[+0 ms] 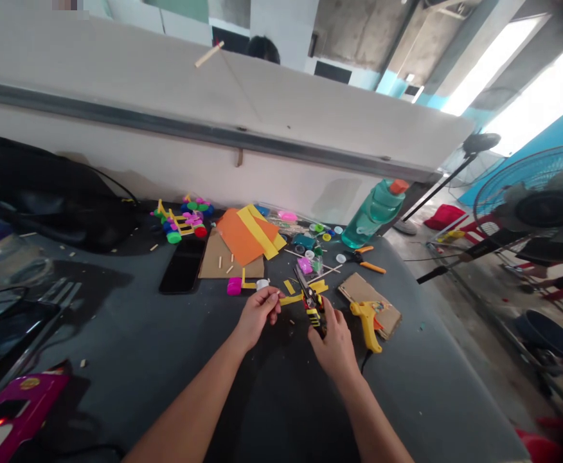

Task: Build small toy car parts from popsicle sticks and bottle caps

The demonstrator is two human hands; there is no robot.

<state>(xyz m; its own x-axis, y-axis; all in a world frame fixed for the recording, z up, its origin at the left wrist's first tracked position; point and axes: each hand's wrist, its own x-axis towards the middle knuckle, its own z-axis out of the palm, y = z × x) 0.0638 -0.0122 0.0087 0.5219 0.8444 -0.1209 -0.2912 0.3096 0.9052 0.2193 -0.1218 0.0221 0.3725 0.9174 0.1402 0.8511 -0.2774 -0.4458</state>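
Note:
My left hand (261, 310) is closed in a pinch on the end of a narrow yellow strip (290, 299). The strip runs rightward toward the scissors. My right hand (333, 337) is wrapped round scissors (313, 307) with black and yellow handles, their blades pointing up and away. Whether the blades touch the strip cannot be made out. Just beyond my left hand lies a small assembly with a magenta cap (234, 285), a yellow bar and a white cap (262, 283). Short yellow pieces (289, 287) lie near the blades.
A yellow glue gun (369, 325) rests on cardboard (390, 315) at right, near orange-handled pliers (372, 266) and a teal bottle (373, 215). Orange sheets (238, 241), a phone (183, 267), colourful wheeled models (182, 222) and a black bag (45, 193) lie beyond and left. A fan (542, 206) stands right.

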